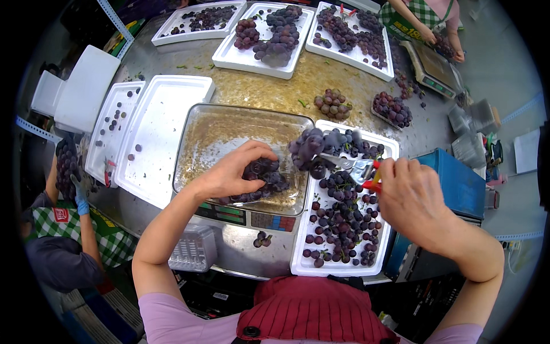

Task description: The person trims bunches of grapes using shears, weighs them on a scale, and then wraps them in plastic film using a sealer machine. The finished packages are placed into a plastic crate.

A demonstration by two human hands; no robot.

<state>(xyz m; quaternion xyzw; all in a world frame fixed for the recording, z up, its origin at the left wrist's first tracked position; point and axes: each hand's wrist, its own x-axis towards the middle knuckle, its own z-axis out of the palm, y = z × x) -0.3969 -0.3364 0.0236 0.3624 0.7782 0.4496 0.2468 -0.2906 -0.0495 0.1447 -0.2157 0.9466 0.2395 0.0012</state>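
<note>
My left hand (232, 172) curls its thumb and fingers around dark grapes (265, 175) on the metal pan of a scale (209, 129). A clear plastic box seems to lie under those grapes, mostly hidden by the hand. Wrapped around red-handled pruning shears (360, 169) is my right hand (413, 198). The blades point left and touch a small bunch of purple grapes (308, 148) at the scale's right edge; whether they grip its stem I cannot tell. Beneath the shears, a white foam tray (299, 265) holds many loose and clustered grapes (344, 223).
Foam trays of grapes (281, 70) line the far side. A nearly bare foam tray (157, 123) stands left of the scale. Loose bunches (332, 104) lie beyond it. Clear boxes (195, 249) sit at the near edge. Co-workers' hands hold grapes at far right (427, 35) and left (80, 195).
</note>
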